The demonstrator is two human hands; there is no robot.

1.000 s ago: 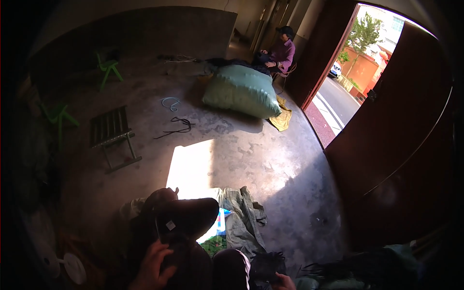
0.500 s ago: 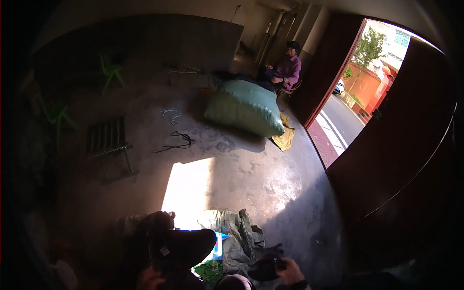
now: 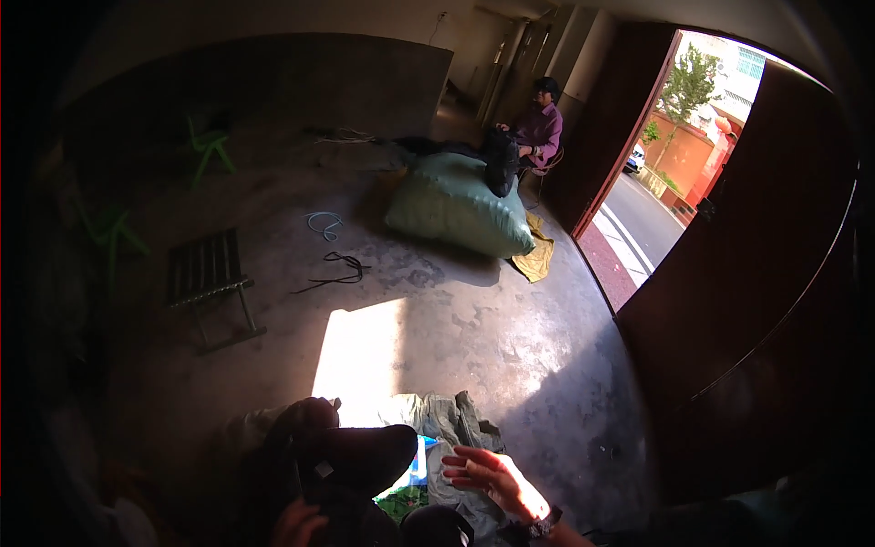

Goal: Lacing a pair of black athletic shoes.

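Observation:
Over the plastic sack at my lower left is a dark, rounded piece with a small white label; its kind is lost in the shadow. My left hand, dim at the lower edge, has its fingers curled at this piece's near side. To the right, my right hand is raised in sunlight, palm partly turned up, fingers stretched and holding nothing. A dark band circles that wrist. Below the hand spreads a crumpled grey-green sheet, and beside it shows a blue, white and green plastic sack.
A large stuffed pale-green sack stands ahead, with a yellow cloth beside it. Behind sits a person handling dark cloth. A folding stool, blue cord, black cord and green chair are left. An open doorway is right.
My right hand has let go of a black, fuzzy-looking item and moved up and left, its fingers opening. The seated person has lifted dark cloth onto the green sack. My view has shifted slightly.

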